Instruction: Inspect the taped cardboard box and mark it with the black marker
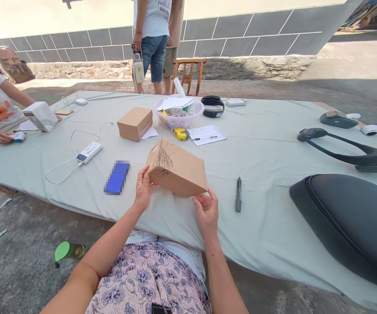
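Your left hand [143,190] and right hand [207,213] hold a cardboard box [176,168] tilted between them, over the cloth-covered table [267,218], close to its near edge; you cannot tell whether the box's lower edge touches the cloth. Your left fingers [142,182] lie spread against the scribbled end of the box, while your right fingers [201,201] curl narrowly at its lower corner. The table's near edge slants across just past your lap and drops toward the concrete ground [21,266], where a green-capped bottle [68,251] lies well beside you. To your left, a pixelated blue object [117,177] sits near your left hand, with a white power bank [89,152] and its looping cable [59,172] beyond it. To your right, bare cloth gives the widest room before a black marker [238,194], and a black padded seat [347,226] overhangs the table's right side. Ahead, a second cardboard box [135,124], a yellow tape measure [181,134], a clear plastic basin [178,112] and a sheet of paper [207,134] stand close together. At the far left, a co-worker's hand [0,137] rests near the table's end, apart from yours.
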Available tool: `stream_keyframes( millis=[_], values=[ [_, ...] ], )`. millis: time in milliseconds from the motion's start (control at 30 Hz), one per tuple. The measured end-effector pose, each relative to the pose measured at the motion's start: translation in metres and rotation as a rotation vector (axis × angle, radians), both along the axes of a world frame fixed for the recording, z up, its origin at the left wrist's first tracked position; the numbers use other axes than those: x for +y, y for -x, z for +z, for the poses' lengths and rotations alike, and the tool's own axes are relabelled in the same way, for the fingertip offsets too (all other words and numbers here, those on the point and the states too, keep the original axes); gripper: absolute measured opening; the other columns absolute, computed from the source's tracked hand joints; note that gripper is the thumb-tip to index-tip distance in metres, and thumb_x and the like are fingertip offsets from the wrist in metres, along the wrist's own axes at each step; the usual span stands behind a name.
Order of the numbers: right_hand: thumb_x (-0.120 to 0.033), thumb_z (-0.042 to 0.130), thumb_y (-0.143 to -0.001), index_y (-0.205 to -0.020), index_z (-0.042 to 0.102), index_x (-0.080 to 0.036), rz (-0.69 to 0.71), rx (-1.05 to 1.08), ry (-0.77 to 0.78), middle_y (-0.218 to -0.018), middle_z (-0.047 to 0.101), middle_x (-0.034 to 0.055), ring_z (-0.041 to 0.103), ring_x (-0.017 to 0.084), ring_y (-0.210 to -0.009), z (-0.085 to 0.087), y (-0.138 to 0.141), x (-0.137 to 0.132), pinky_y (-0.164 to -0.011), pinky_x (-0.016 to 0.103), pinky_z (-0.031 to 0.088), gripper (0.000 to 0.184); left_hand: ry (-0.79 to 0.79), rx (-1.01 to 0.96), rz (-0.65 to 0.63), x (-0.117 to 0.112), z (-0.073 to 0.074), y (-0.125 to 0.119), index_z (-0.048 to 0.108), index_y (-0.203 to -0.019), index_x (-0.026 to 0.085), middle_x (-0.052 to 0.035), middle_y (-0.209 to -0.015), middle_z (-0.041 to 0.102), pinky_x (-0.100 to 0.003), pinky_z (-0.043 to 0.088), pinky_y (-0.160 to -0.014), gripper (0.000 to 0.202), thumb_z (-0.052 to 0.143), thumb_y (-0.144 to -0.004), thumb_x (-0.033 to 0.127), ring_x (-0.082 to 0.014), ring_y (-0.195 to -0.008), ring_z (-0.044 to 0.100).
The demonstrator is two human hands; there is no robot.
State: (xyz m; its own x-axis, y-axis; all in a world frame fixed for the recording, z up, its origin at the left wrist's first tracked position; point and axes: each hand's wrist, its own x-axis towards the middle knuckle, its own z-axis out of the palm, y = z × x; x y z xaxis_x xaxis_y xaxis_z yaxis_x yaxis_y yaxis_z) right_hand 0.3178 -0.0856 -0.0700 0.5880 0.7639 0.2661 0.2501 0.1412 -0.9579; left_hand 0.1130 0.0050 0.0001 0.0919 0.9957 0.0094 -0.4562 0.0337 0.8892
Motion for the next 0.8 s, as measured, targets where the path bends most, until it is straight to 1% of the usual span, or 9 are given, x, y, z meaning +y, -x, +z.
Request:
stream_keyframes(
  millis=[100, 167, 200, 333, 433, 500, 600, 700, 800],
  values=[
    [-0.050, 0.069, -0.080, -0.129, 0.056, -0.018, 0.011, -0.083, 0.083, -0.094, 0.071, 0.0069, 0.068, 0.022, -0.080, -0.002, 0.000, 0.003, -0.076, 0.041, 0.057, 0.060, 0.185, -0.161, -0.079, 0.006, -0.020, 0.001, 0.056, -0.123, 0.033, -0.0053, -0.136, 0.062, -0.038, 0.055, -0.091, 0.045, 0.069, -0.086, 0.056, -0.0217, -0.112, 0.065],
    [-0.048, 0.067, -0.081, -0.126, 0.059, -0.018, 0.044, -0.152, 0.109, -0.091, 0.070, 0.0055, 0.066, 0.021, -0.076, -0.001, 0.002, 0.004, -0.075, 0.041, 0.058, 0.055, 0.255, -0.214, -0.128, 0.011, -0.027, 0.006, 0.058, -0.119, 0.030, -0.0066, -0.128, 0.066, -0.042, 0.055, -0.094, 0.041, 0.071, -0.087, 0.052, -0.0217, -0.106, 0.068],
    [-0.047, 0.066, -0.082, -0.125, 0.060, -0.018, 0.050, -0.179, 0.111, -0.089, 0.069, 0.0048, 0.064, 0.021, -0.074, -0.001, 0.002, 0.004, -0.074, 0.041, 0.058, 0.053, 0.267, -0.222, -0.146, 0.013, -0.029, 0.009, 0.058, -0.118, 0.029, -0.0074, -0.127, 0.067, -0.044, 0.054, -0.097, 0.040, 0.071, -0.087, 0.051, -0.0223, -0.106, 0.068],
    [-0.043, 0.063, -0.084, -0.132, 0.058, -0.018, 0.035, -0.258, 0.102, -0.093, 0.067, 0.0050, 0.063, 0.020, -0.076, 0.002, 0.004, 0.004, -0.076, 0.041, 0.058, 0.054, 0.273, -0.272, -0.221, 0.016, -0.030, 0.018, 0.058, -0.125, 0.030, -0.0076, -0.126, 0.069, -0.050, 0.051, -0.104, 0.042, 0.071, -0.088, 0.045, -0.0241, -0.111, 0.069],
    [-0.039, 0.061, -0.084, -0.140, 0.055, -0.020, 0.020, -0.286, 0.080, -0.101, 0.066, 0.0070, 0.065, 0.021, -0.082, 0.003, 0.004, 0.003, -0.074, 0.039, 0.058, 0.059, 0.256, -0.307, -0.253, 0.012, -0.030, 0.020, 0.057, -0.129, 0.031, -0.0056, -0.118, 0.071, -0.048, 0.051, -0.104, 0.044, 0.072, -0.088, 0.040, -0.0221, -0.107, 0.070],
    [-0.038, 0.059, -0.085, -0.142, 0.053, -0.021, 0.019, -0.254, 0.070, -0.103, 0.068, 0.0071, 0.065, 0.019, -0.081, 0.003, 0.003, 0.002, -0.072, 0.036, 0.058, 0.060, 0.248, -0.304, -0.250, 0.010, -0.030, 0.020, 0.057, -0.127, 0.030, -0.0039, -0.112, 0.072, -0.045, 0.053, -0.102, 0.043, 0.074, -0.088, 0.036, -0.0195, -0.102, 0.071],
    [-0.039, 0.059, -0.086, -0.146, 0.049, -0.021, 0.056, -0.182, 0.063, -0.097, 0.072, 0.0046, 0.064, 0.017, -0.074, 0.002, 0.003, 0.002, -0.073, 0.035, 0.057, 0.064, 0.242, -0.291, -0.249, 0.008, -0.030, 0.020, 0.056, -0.124, 0.029, -0.0023, -0.105, 0.072, -0.042, 0.054, -0.100, 0.043, 0.075, -0.086, 0.033, -0.0176, -0.097, 0.071],
    [-0.042, 0.065, -0.084, -0.148, 0.046, -0.019, 0.099, -0.140, 0.042, -0.094, 0.074, 0.0049, 0.065, 0.018, -0.076, 0.000, 0.003, 0.001, -0.075, 0.037, 0.056, 0.071, 0.221, -0.251, -0.255, 0.008, -0.029, 0.020, 0.054, -0.124, 0.029, -0.0020, -0.106, 0.071, -0.042, 0.054, -0.098, 0.047, 0.078, -0.084, 0.034, -0.0173, -0.096, 0.071],
    [-0.047, 0.069, -0.081, -0.147, 0.047, -0.018, 0.120, -0.083, 0.034, -0.094, 0.074, 0.0061, 0.067, 0.020, -0.081, -0.002, 0.002, 0.001, -0.077, 0.038, 0.056, 0.075, 0.158, -0.129, -0.238, 0.006, -0.029, 0.018, 0.052, -0.122, 0.029, -0.0022, -0.110, 0.069, -0.043, 0.055, -0.097, 0.052, 0.080, -0.080, 0.038, -0.0175, -0.096, 0.070]
  ],
)
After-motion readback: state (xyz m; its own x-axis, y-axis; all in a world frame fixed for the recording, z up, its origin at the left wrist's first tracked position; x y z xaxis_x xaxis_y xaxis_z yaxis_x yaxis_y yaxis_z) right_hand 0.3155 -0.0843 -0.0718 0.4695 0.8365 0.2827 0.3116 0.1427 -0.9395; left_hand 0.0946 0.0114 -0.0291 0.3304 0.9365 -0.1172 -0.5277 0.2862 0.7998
